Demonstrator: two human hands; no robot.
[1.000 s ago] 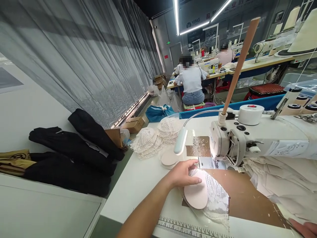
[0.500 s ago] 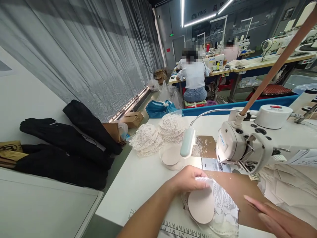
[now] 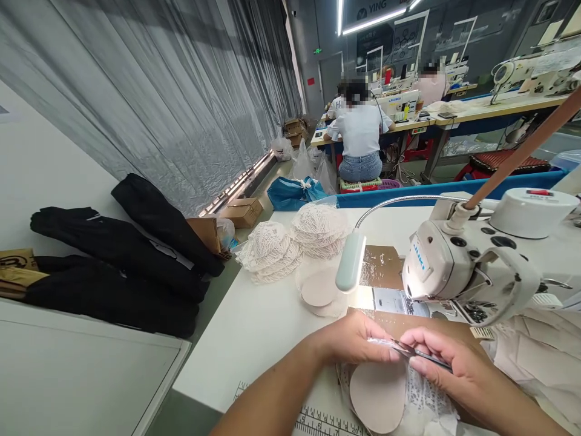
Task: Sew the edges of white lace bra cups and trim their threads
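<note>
My left hand (image 3: pixel 361 340) pinches the top edge of a white lace bra cup (image 3: pixel 379 393) with a smooth beige oval pad, low in the view. In my right hand (image 3: pixel 447 357) is a slim, dark pair of thread snips (image 3: pixel 429 357), its points touching the lace edge by my left fingertips. The lace (image 3: pixel 429 393) hangs down below both hands. Just behind the hands stands a white sewing machine (image 3: pixel 436 260), its needle area partly hidden by the head.
Stacked lace cups (image 3: pixel 270 251) and a single pad in sheer fabric (image 3: pixel 320 287) lie on the white table (image 3: pixel 254 327). A small lamp (image 3: pixel 350 263) hangs near the machine. Beige fabric (image 3: pixel 540 345) is piled at right. People (image 3: pixel 361 136) sit at machines beyond.
My right hand has come in from the right with the thread snips and now meets my left hand at the lace edge. My left hand keeps its hold on the cup.
</note>
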